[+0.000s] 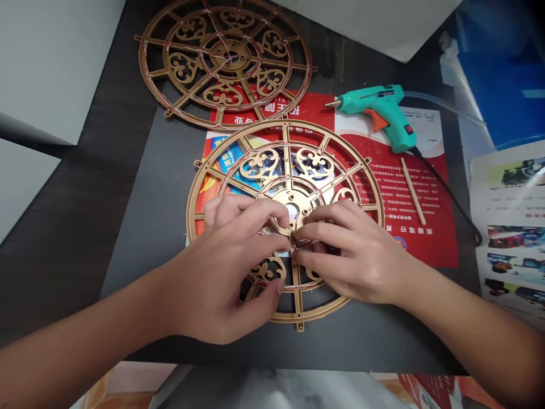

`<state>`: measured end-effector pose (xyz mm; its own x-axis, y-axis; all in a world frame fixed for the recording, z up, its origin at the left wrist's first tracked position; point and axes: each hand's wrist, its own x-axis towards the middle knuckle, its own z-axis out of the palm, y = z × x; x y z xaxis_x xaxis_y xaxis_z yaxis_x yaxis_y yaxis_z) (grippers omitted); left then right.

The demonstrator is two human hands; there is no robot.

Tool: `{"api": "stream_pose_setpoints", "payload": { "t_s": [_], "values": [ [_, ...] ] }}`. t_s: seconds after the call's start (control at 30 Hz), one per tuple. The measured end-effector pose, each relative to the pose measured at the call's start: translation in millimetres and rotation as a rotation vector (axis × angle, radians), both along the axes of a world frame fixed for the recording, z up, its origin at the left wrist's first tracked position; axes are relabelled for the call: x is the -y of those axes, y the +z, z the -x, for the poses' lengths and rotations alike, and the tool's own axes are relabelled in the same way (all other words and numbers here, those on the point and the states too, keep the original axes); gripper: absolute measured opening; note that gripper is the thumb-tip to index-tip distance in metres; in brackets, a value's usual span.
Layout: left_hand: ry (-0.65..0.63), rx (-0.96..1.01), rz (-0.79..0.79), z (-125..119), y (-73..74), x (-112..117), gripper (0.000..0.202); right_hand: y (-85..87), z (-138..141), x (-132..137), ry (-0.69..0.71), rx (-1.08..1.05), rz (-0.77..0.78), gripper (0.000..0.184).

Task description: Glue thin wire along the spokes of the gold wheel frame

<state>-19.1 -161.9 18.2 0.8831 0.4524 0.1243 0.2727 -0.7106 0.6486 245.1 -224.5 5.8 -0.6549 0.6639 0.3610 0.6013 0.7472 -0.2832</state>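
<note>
A round gold-coloured wheel frame (298,307) with spokes, scrollwork and thin red and white wires lies in front of me. My left hand (238,250) rests over its left side. The fingers curve towards the hub (279,196), and the thumb stands apart, with nothing visible gripped. My right hand (353,244) is on the right of the hub, its fingertips pinched close together just below the centre hole. What those fingertips hold is too small to make out. Both hands hide part of the lower spokes and scrolls.
A second wired wheel frame (221,105) lies behind. To the right are a teal glue gun (374,108) with a black cord, a pale stick (413,190) and a printed sheet (511,227). Red printed paper (434,238) lies beneath. White boxes (42,57) stand at left.
</note>
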Motion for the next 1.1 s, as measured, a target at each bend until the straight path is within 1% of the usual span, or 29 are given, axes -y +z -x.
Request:
{"api": "stream_pose_setpoints", "payload": {
  "t_s": [0.13, 0.27, 0.4, 0.53, 0.6, 0.7, 0.77, 1.0, 1.1],
  "values": [
    [0.019, 0.015, -0.007, 0.2, -3.5, 1.6, 0.02, 0.4, -0.5, -0.3, 0.004, 0.007, 0.002, 0.025],
    [-0.027, 0.007, -0.039, 0.8, -5.5, 2.0, 0.025, -0.1, 0.0, -0.4, -0.002, -0.002, 0.0, 0.025],
    [-0.03, -0.027, -0.158, -0.5, -8.9, 5.4, 0.035, 0.3, 0.5, -0.3, -0.004, 0.002, -0.006, 0.024],
    [-0.021, -0.041, -0.26, -2.7, -11.6, 8.7, 0.035, 0.9, -1.5, -0.4, 0.003, -0.016, -0.001, 0.024],
    [-0.02, -0.042, -0.261, -3.5, -12.0, 9.2, 0.035, 0.7, -3.3, -0.6, 0.01, -0.046, 0.025, 0.023],
    [0.014, -0.027, -0.22, -4.4, -11.8, 9.3, 0.033, -0.2, -5.1, -1.1, 0.013, -0.11, 0.061, 0.021],
    [0.015, -0.023, -0.193, -4.7, -11.8, 9.4, 0.032, -0.6, -5.3, -1.4, 0.014, -0.126, 0.07, 0.021],
    [0.016, -0.017, -0.173, -3.7, -14.2, 10.0, 0.033, 2.2, -2.8, -1.1, 0.005, -0.028, 0.054, 0.021],
    [0.01, -0.018, -0.188, -3.5, -14.5, 9.9, 0.033, 3.1, 0.3, -0.9, -0.005, 0.024, 0.032, 0.022]
  ]
}}
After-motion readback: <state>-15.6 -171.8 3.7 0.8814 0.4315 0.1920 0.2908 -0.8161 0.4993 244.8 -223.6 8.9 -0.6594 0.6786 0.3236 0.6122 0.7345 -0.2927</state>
